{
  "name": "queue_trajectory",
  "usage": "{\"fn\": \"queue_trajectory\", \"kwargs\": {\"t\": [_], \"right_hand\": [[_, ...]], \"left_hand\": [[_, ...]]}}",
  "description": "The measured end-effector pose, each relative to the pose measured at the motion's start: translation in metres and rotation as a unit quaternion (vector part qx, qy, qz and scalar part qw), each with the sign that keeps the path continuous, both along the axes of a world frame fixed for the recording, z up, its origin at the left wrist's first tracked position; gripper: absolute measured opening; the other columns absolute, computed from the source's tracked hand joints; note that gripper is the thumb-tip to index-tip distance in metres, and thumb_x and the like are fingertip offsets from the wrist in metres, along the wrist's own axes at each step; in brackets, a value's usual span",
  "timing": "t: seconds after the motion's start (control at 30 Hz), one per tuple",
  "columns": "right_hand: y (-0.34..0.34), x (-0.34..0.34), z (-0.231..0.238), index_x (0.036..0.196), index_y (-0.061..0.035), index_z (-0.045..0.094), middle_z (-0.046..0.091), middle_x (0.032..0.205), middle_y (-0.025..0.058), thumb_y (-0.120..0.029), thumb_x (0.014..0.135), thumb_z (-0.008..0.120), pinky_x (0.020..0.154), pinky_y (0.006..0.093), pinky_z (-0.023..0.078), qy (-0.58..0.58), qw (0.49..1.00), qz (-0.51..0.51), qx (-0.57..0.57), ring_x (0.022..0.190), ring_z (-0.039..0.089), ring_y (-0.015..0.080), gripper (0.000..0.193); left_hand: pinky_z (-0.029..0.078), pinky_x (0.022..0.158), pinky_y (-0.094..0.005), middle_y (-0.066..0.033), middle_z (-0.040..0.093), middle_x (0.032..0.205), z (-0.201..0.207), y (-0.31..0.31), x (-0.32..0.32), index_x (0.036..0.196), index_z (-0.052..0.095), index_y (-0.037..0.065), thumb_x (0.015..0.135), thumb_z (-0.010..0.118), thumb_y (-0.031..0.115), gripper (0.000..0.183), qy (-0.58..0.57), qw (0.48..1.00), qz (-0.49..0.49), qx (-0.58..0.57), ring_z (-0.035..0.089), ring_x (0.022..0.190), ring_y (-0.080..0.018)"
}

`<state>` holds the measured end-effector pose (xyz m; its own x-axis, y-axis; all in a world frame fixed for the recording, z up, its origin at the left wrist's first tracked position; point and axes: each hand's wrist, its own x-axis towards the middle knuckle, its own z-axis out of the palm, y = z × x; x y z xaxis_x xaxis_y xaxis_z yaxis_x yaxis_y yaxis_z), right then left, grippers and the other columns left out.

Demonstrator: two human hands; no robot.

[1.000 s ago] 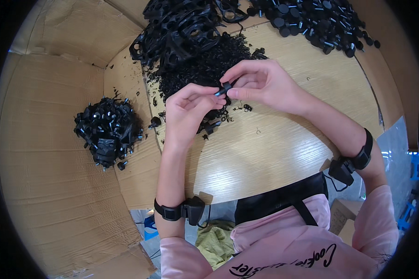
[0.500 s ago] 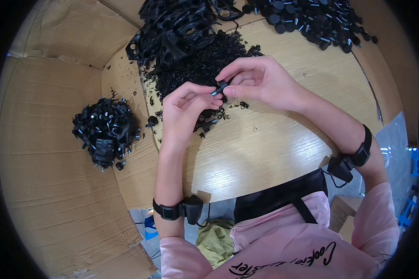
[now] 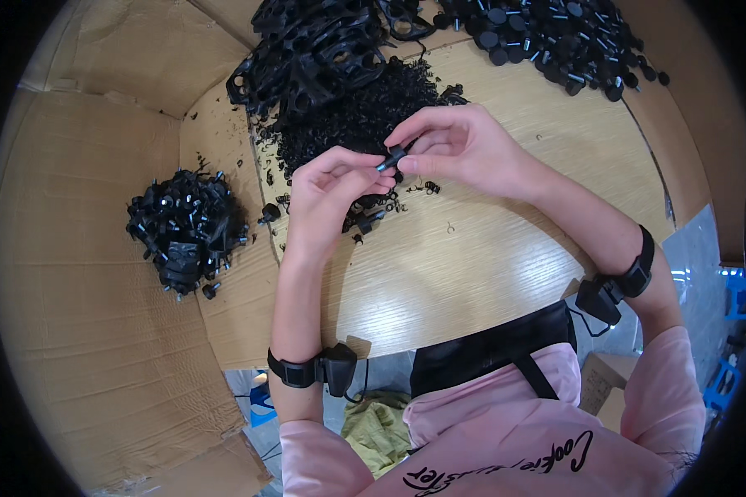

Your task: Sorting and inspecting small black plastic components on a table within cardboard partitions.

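Over the near edge of a heap of small black ring-like clips (image 3: 331, 128), both my hands meet on one black-headed bolt (image 3: 395, 155) with a bright metal end. My left hand (image 3: 333, 186) pinches the metal end between thumb and fingers. The thumb and forefinger of my right hand (image 3: 466, 153) grip the round black head. Whether a small clip sits on the shank is too small to tell. A few loose clips (image 3: 398, 207) and a dark piece with a metal shank (image 3: 368, 220) lie on the wooden table just below my hands.
Flat black plastic pieces with holes (image 3: 311, 54) are piled at the back. Many black-headed bolts (image 3: 547, 41) lie at the back right. Another heap of bolts (image 3: 186, 224) sits on the left, beside a cardboard wall (image 3: 83, 248). A single bolt (image 3: 269, 213) lies near my left wrist.
Both hands keep the same grip on the bolt. The whole view has shifted slightly; nothing else has visibly moved.
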<state>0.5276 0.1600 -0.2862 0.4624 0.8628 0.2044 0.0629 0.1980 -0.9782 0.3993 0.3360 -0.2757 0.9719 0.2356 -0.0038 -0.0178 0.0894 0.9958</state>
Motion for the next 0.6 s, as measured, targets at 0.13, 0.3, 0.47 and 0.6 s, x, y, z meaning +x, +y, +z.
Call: {"fn": "queue_trajectory", "kwargs": {"t": [0.13,0.3,0.47,0.6], "right_hand": [[0.0001,-0.0018,0.0003,0.108,0.002,0.063,0.068,0.097,0.0096,-0.009,0.084,0.071,0.075,0.0237,0.053,0.007,1.0,0.005,0.003,0.086,0.066,0.0113,0.028],[-0.0012,-0.0019,0.0025,0.109,0.0022,0.063,0.068,0.097,0.0099,-0.009,0.084,0.071,0.075,0.0239,0.053,-0.009,1.0,-0.002,-0.014,0.084,0.066,0.0113,0.028],[-0.0003,-0.0031,-0.0007,0.109,0.002,0.063,0.068,0.096,0.0104,-0.01,0.084,0.071,0.075,0.0245,0.054,-0.004,1.0,0.0,0.0,0.084,0.066,0.0123,0.028],[0.0008,-0.0041,0.0001,0.107,0.0032,0.063,0.068,0.096,0.0112,-0.01,0.085,0.07,0.075,0.0253,0.054,0.02,1.0,0.004,-0.006,0.084,0.067,0.0138,0.027]], "left_hand": [[0.056,0.079,-0.0312,-0.0167,0.068,0.093,-0.0011,0.0001,-0.0014,0.098,0.064,-0.006,0.087,0.057,-0.002,0.014,-0.003,1.0,0.002,0.016,0.068,0.084,-0.0212],[0.056,0.078,-0.0311,-0.0163,0.067,0.092,0.0026,-0.0014,-0.001,0.098,0.064,-0.006,0.086,0.056,-0.004,0.014,0.004,1.0,0.004,-0.006,0.068,0.084,-0.0209],[0.055,0.079,-0.0303,-0.0145,0.067,0.091,-0.003,0.0005,-0.001,0.097,0.063,-0.005,0.085,0.058,-0.005,0.013,0.006,1.0,0.003,0.014,0.067,0.084,-0.0198],[0.055,0.08,-0.0308,-0.0135,0.067,0.091,0.0,-0.0057,-0.001,0.099,0.061,-0.003,0.083,0.058,-0.006,0.016,0.012,0.997,0.02,0.078,0.067,0.083,-0.0189]]}}
